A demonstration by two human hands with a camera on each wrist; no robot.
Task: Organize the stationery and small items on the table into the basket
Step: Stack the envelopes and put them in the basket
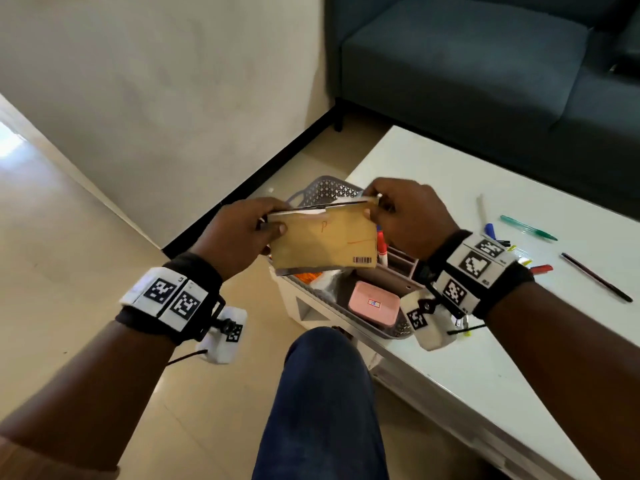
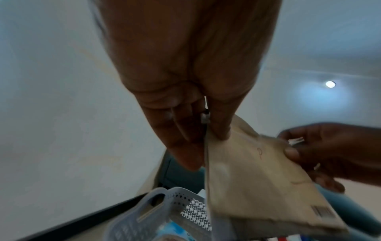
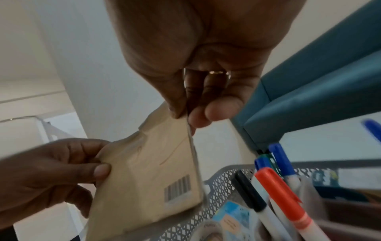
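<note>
A flat tan paper envelope (image 1: 323, 242) w/ a printed barcode is held upright over the grey perforated plastic basket (image 1: 325, 192), pinched at its upper corners by the left hand (image 1: 242, 233) & right hand (image 1: 407, 216), thumbs on the near face. In the basket: a pink rectangular case (image 1: 374, 303) & capped markers (image 3: 282, 192) standing in a divider. Loose pens, incl. a green one (image 1: 528, 228), lie on the glossy white table (image 1: 485, 368) beside a dark blue fabric sofa (image 1: 485, 64).
</note>
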